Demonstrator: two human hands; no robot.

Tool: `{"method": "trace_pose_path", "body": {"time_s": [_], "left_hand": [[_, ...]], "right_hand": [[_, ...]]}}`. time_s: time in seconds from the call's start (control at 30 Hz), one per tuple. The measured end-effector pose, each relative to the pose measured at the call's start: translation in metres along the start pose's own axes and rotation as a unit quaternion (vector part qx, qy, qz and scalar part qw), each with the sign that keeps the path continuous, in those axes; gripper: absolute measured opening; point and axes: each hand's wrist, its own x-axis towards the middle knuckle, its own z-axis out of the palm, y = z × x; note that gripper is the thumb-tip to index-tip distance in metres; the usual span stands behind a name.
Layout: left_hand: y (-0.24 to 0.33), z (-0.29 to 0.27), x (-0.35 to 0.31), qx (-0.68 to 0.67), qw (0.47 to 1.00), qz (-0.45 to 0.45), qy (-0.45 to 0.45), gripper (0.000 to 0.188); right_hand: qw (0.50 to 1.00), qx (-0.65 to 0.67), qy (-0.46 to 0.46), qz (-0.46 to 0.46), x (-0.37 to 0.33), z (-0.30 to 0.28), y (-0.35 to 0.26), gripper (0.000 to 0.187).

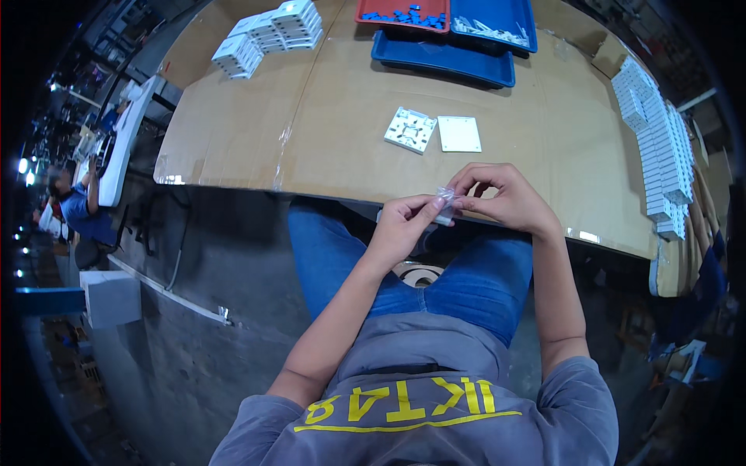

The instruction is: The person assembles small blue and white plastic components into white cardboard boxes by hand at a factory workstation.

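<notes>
Between my two hands, just over the table's near edge, is a small clear plastic bag (pixel 445 194). My left hand (pixel 406 223) pinches it between thumb and fingers, and a bit of something white shows below the thumb. The fingertips of my right hand (pixel 503 199) close on the bag's other side. Beyond the hands lies a white square housing (pixel 410 130) with slots and a cross-shaped pattern. Beside it, to the right, rests a flat white square plate (pixel 459 134). What is inside the bag cannot be made out.
At the back stand a red tray (pixel 362 17) of small blue parts, a blue tray (pixel 533 31) of white parts and another blue tray (pixel 443 60). White housings are stacked at back left (pixel 268 35) and far right (pixel 657 147). A person (pixel 85 206) sits far left.
</notes>
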Motion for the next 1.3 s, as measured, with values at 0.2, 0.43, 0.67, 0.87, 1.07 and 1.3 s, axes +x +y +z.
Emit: {"method": "trace_pose_path", "body": {"time_s": [0.2,0.43,0.67,0.87,1.07,1.3], "left_hand": [[0.0,-0.004,-0.019,0.065,0.996,0.037,0.054,0.032],[0.008,0.007,-0.013,0.116,0.961,0.187,0.168,0.027],[0.006,0.017,-0.004,-0.059,0.977,0.118,0.17,0.02],[0.007,0.022,0.005,-0.1,0.973,0.109,0.178,0.019],[0.003,0.02,0.007,-0.082,0.974,0.092,0.191,0.018],[0.003,0.021,0.008,-0.066,0.969,0.103,0.216,0.015]], "right_hand": [[0.992,0.082,0.087,0.028,-0.007,0.03,-0.008,0.018],[0.97,0.154,0.189,-0.024,-0.01,0.054,-0.005,0.023],[0.935,0.245,0.255,-0.01,-0.007,0.065,0.006,0.028],[0.912,0.318,0.257,0.039,-0.008,0.073,0.023,0.013],[0.899,0.341,0.272,0.033,-0.006,0.074,0.028,0.012],[0.889,0.362,0.279,0.022,-0.004,0.079,0.027,0.011]]}}
